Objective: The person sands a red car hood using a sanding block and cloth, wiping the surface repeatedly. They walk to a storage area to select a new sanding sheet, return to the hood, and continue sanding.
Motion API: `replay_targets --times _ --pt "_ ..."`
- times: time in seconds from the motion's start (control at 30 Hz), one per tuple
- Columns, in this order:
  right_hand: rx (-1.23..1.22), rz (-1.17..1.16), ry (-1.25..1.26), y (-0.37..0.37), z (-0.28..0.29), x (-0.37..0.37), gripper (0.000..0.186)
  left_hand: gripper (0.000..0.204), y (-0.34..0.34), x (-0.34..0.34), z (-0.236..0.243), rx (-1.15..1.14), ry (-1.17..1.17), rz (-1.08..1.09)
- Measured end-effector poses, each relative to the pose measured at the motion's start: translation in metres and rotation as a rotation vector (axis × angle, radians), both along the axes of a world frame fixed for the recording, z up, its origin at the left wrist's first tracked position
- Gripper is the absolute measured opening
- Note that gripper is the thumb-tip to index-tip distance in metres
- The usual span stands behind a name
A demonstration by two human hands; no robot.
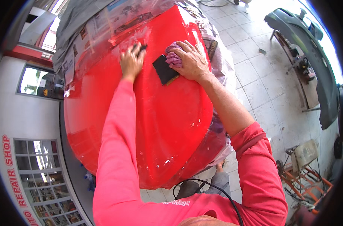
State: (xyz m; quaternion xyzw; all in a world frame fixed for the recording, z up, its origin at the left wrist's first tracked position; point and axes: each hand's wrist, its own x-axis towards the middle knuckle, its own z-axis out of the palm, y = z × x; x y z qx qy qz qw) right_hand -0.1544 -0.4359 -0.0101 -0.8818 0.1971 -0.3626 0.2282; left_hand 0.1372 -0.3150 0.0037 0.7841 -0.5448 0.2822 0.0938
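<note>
A glossy red car panel (167, 128) with wet patches spreads beneath my arms, newspaper masking (99, 30) around its far edge. My left hand (132, 62) rests on the upper part of the panel, fingers bent over a small dark piece (142, 47) that is mostly hidden. My right hand (190, 64) grips a crumpled purple cloth (173, 54) against the panel. Just left of and under that cloth, a black square sheet (164, 71) lies flat on the red surface.
A grey bumper (322, 86) sits on a stand along the right. An orange metal cart (307, 177) is at lower right. White plastic sheeting (226, 67) covers the panel's right side. A wall with a gridded window (35, 158) stands at left. A black hose (213, 186) curves by my legs.
</note>
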Motion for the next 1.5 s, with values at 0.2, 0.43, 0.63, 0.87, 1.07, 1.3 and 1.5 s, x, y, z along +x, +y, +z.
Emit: replay_targets --times 0.2,0.43,0.63,0.87,1.07,1.3,1.5 --pt "0.072 -0.028 -0.076 -0.025 -0.014 -0.009 0.055 0.051 0.235 -0.194 0.006 0.127 0.243 -0.026" --pt "0.066 -0.028 -0.064 -0.02 -0.006 -0.008 0.058 0.043 0.013 -0.014 0.019 0.064 0.134 -0.225" --pt "0.055 0.048 -0.062 -0.003 0.002 0.003 0.057 0.053 -0.039 0.068 0.006 0.073 -0.135 -0.006" --pt "0.081 -0.053 -0.051 -0.023 -0.008 -0.005 0.057 0.049 0.226 -0.163 0.019 0.202 0.257 -0.15" --pt "0.057 -0.055 -0.061 -0.026 -0.009 -0.008 0.059 0.03 0.027 -0.035 0.028 0.181 -0.005 -0.411" --pt "0.055 0.027 -0.057 -0.004 0.002 0.003 0.059 0.045 -0.065 0.078 0.015 0.179 -0.402 -0.236" --pt "0.066 -0.064 -0.069 -0.03 -0.007 -0.011 0.058 0.048 0.06 -0.056 0.03 0.159 0.148 -0.453"
